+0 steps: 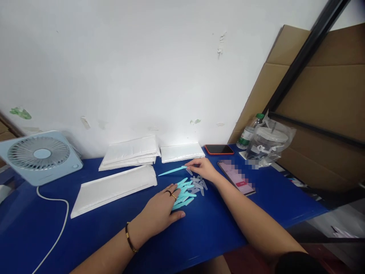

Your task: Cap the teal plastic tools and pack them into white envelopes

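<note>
My right hand (203, 168) pinches one slim turquoise eyebrow razor (172, 171) by its wider end, with the tapered handle pointing left. My left hand (161, 207), fingers stretched out, rests on a heap of similar turquoise razors (185, 190) and hides part of it. Several small translucent caps (199, 185) lie loose to the right of that heap, below my right hand. Left of my hands is a long white packet (114, 188) on the blue table (211, 228).
White packets (129, 150) are stacked by the wall, beside another white packet (182, 151). A blue fan (41, 156) with a white cable stands left. At right are an orange-edged phone (219, 149), a second phone (235, 177), a bottle (246, 137) and a bagged cup (268, 142).
</note>
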The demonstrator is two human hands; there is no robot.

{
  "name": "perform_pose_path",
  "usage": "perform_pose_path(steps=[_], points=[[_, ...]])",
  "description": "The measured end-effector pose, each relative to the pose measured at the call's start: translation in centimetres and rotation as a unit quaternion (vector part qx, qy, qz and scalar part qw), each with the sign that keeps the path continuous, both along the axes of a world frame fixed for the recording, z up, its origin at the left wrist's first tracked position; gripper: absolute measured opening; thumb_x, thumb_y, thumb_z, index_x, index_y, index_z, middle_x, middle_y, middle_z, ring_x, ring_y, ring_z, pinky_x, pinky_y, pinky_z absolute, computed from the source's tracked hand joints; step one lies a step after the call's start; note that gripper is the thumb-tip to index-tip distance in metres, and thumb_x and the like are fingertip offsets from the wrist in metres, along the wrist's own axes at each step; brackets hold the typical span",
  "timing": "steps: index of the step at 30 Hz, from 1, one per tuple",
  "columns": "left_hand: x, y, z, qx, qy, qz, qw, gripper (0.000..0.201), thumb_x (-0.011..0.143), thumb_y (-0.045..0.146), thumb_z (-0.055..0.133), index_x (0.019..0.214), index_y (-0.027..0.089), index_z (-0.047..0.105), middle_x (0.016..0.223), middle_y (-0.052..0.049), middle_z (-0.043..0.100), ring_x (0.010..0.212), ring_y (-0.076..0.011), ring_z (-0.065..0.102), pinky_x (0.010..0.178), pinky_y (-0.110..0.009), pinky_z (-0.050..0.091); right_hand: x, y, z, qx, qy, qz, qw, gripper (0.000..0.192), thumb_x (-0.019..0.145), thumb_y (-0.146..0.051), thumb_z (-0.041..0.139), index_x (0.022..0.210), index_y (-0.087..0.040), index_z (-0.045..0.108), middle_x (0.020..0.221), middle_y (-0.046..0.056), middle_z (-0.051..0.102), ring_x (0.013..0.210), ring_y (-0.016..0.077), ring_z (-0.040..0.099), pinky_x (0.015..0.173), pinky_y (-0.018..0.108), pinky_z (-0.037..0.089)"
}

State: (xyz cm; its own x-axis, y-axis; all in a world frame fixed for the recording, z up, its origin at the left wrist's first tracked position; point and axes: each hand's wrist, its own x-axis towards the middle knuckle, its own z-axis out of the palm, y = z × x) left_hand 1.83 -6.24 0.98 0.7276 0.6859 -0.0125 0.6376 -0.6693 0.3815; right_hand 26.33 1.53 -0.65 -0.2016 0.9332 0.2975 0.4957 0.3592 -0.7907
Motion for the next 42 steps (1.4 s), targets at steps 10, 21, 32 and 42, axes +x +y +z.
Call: perform_pose_path(steps=[10,21,32,42], points=[[0.4,2.0,0.7,-0.006,-0.056,0.054,0.997,0.030,0.091,0.027,0.037,0.106,0.020,0.062,0.105,-0.008,0.064,0.099,-0.0217,0.057,0.088,-0.035,0.043,1.8,-2.3,2.8,0.019,-0.090,0.109,0.990,0.014,0.078,-0.029,0.064,0.086,-0.020,0.072,0.086,0.005,0.066,0.081,0.0161,0.061,0.073,0.027,0.046],[-0.4,3.7,0.2,-0.114,-0.057,0.149,0.981,0.016,0.078,0.032,0.050,0.074,0.021,0.061,0.076,-0.003,0.064,0.069,-0.0188,0.056,0.056,-0.027,0.036,3.4,-3.3,2.8,-0.065,-0.189,0.138,0.970,0.009,0.072,-0.025,0.068,0.077,-0.019,0.069,0.082,0.002,0.062,0.070,0.0132,0.056,0.060,0.023,0.042],[-1.3,4.4,0.3,-0.139,-0.197,0.150,0.959,0.025,0.089,0.037,0.028,0.080,0.021,0.045,0.077,0.001,0.052,0.069,-0.0151,0.048,0.068,-0.028,0.040,1.5,-3.5,2.7,0.121,-0.108,0.083,0.983,0.015,0.084,-0.028,0.055,0.081,-0.020,0.068,0.084,0.006,0.065,0.073,0.0152,0.059,0.061,0.025,0.046],[-1.0,4.4,0.5,-0.132,-0.176,0.134,0.966,0.029,0.090,0.039,0.027,0.081,0.021,0.048,0.076,0.001,0.052,0.072,-0.0159,0.050,0.071,-0.028,0.040,0.1,-3.7,2.4,0.178,-0.155,0.112,0.965,0.017,0.087,-0.024,0.052,0.083,-0.022,0.068,0.087,0.006,0.065,0.081,0.0167,0.061,0.070,0.026,0.047]])
